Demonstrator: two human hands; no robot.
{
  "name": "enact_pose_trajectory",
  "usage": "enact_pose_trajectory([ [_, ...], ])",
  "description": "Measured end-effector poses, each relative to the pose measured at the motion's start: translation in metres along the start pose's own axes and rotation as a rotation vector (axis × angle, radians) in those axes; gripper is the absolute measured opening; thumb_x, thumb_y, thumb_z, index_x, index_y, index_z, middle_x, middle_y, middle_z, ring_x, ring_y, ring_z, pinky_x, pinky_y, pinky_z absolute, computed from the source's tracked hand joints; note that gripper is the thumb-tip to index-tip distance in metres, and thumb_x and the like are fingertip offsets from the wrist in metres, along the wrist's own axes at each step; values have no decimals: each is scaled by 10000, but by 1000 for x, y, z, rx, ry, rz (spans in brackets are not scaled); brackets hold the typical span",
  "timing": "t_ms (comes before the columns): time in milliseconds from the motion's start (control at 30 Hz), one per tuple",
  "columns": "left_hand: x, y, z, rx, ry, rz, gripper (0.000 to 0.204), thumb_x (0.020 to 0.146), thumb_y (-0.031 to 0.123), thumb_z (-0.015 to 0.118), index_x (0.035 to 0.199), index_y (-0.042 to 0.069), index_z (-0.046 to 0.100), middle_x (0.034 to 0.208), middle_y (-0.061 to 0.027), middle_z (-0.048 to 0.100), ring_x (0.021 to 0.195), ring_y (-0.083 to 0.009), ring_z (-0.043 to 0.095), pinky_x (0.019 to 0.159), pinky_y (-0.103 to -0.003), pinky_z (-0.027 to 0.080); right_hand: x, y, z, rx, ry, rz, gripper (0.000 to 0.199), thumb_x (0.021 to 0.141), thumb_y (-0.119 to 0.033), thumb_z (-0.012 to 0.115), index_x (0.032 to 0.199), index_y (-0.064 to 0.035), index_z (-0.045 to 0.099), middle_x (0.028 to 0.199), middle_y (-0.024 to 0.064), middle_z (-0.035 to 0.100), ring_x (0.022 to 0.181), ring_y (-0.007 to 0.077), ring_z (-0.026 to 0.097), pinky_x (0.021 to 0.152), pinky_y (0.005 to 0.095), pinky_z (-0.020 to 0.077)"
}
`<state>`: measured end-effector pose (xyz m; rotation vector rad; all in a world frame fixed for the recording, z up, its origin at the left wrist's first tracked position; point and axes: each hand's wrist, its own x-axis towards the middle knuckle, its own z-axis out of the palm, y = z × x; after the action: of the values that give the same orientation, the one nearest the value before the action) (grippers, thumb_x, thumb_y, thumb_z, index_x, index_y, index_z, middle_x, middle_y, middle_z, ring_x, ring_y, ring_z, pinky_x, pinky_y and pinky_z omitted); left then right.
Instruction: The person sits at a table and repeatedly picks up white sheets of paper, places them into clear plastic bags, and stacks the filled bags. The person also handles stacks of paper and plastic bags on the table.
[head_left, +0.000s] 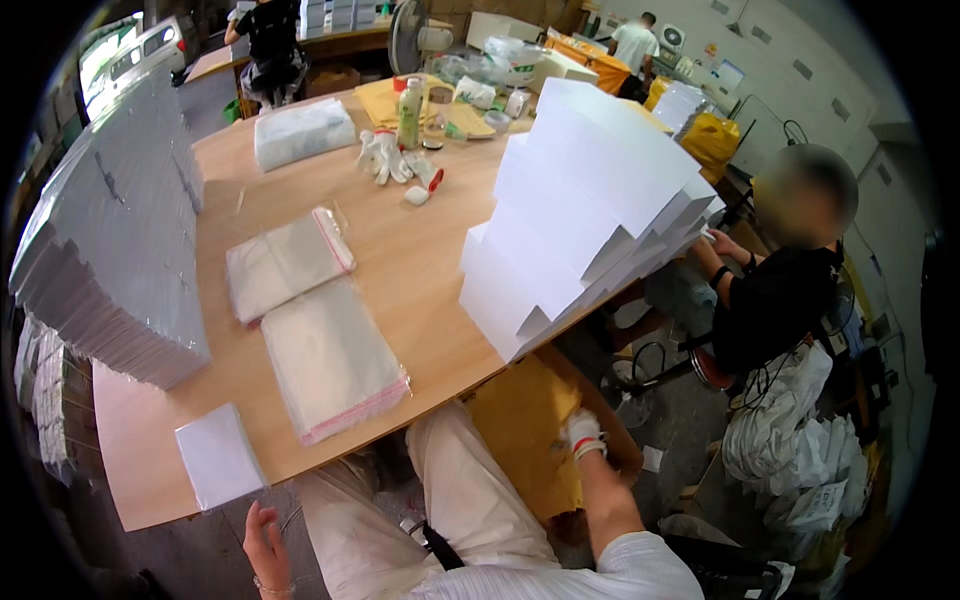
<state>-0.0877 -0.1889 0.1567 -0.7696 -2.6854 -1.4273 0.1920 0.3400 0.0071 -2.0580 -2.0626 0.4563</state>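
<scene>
1. Head view, and I start at my right hand (583, 434): it wears a white glove with a red cuff band and reaches down below the table edge, resting against a brown cardboard box (530, 440) beside my right knee. The fingers look curled against the cardboard, but I cannot tell whether they are gripping it.
2. My left hand (266, 548) is bare, low at the near edge, fingers loosely bent and a little apart, holding nothing. A thin bracelet sits at the wrist.
3. Just above that hand, a small white sheet (218, 456) lies flat at the near corner of the wooden table (410, 270).
4. Further onto the table, two stacks of clear plastic bags (332, 358) lie side by side, near each other, one with a pink edge.
5. To the left a tall leaning pile of white sheets (110, 240) stands; to the right another staggered white stack (590, 210) overhangs the table edge.
6. Far side: loose white gloves (385, 155) and a bottle (409, 113).
7. A seated person in black (780, 300) works at the right.
</scene>
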Motion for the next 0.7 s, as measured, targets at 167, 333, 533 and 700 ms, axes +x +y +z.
enact_pose_trajectory([
  [167, 11, 8, 1, 102, -78, 36, 358, 839, 73, 512, 1187, -4, 479, 956, -156, 619, 865, -263, 600, 779, -336, 468, -3, -29, -18, 92, 179, -361, 309, 795, -291, 536, 960, -31, 560, 965, 147, 587, 883, 293, 570, 757, 387, 448],
  [333, 32, 29, 20, 114, -217, 141, 315, 858, 82, 492, 1162, 0, 500, 899, -137, 636, 802, -278, 609, 714, -344, 477, -24, -208, -279, 803, 646, -1081, 279, 737, 7, 612, 1012, 8, 566, 1058, 110, 560, 893, 188, 560, 719, 294, 467],
  [533, 24, 42, 40, 173, -193, 321, 329, 851, 49, 518, 1177, 17, 491, 899, -148, 631, 799, -300, 600, 711, -362, 473, -26, -275, -353, 466, 629, -1372, 282, 652, 11, 685, 920, 39, 604, 998, 142, 584, 899, 266, 570, 786, 313, 451],
  [700, 3, 44, 27, 165, -203, 172, 343, 860, 49, 496, 1201, 15, 481, 908, -146, 633, 820, -294, 604, 733, -353, 475, -31, -277, -353, 563, 508, -1311, 200, 665, 12, 673, 855, 35, 616, 939, 139, 603, 920, 278, 571, 804, 323, 447],
])
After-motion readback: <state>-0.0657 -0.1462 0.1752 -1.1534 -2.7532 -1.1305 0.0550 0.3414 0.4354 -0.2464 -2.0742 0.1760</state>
